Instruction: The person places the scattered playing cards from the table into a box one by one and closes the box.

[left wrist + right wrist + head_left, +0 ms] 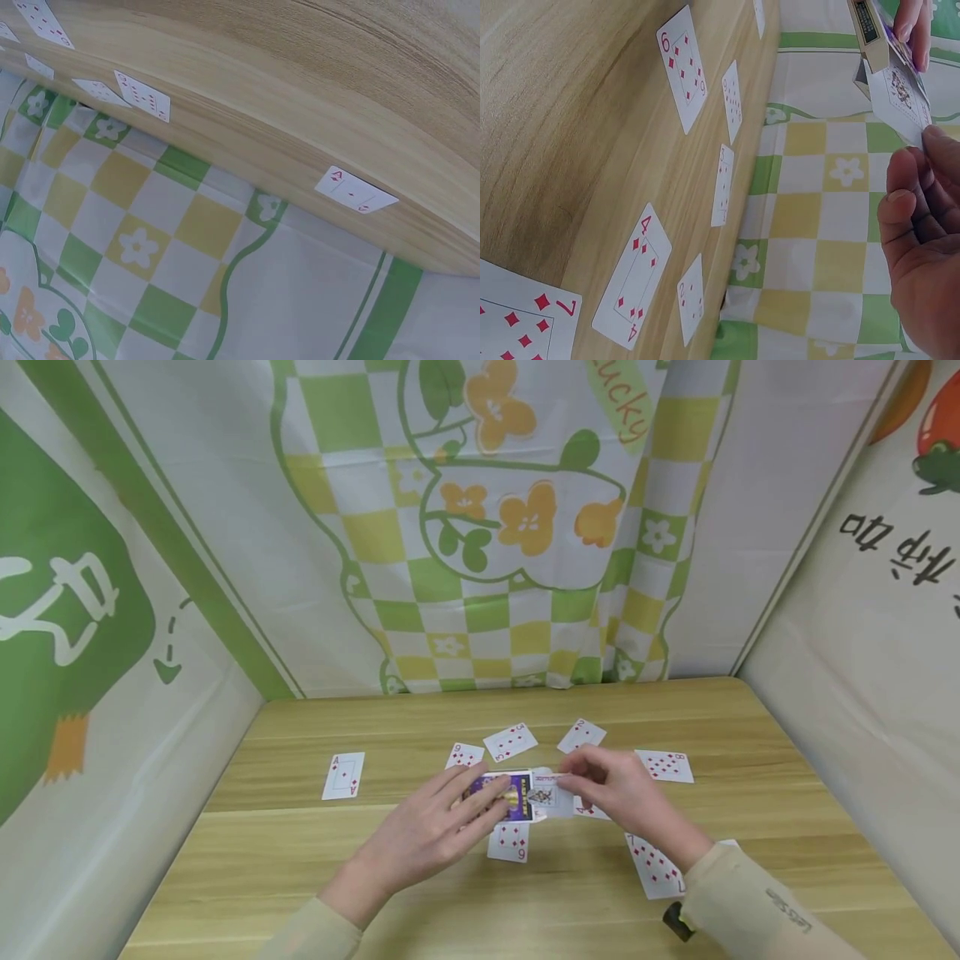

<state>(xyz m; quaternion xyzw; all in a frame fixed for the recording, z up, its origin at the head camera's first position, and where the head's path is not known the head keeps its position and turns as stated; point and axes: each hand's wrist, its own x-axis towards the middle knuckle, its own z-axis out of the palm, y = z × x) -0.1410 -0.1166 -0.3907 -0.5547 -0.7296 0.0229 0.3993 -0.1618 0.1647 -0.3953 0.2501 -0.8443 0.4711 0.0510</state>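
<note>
My left hand [433,828] holds a purple card box [523,799], its fingers laid across the top face. At the box's right end my right hand [624,789] pinches the edge of a joker-like playing card [545,798] between thumb and fingertips. In the right wrist view, this card [906,101] sticks partway out of the box's open end [868,37], raised above the table. Just below the box lies the six of diamonds [508,842]. Behind my right fingers, the four of diamonds [587,811] is partly covered. Neither hand shows in the left wrist view.
Face-up diamonds lie about the wooden table [285,860]: the ace [343,775], nine [465,755], three [511,742], two [581,736], eight [665,766] and seven [656,868]. The seven lies beside my right forearm. A checked cloth [480,610] hangs along the far edge.
</note>
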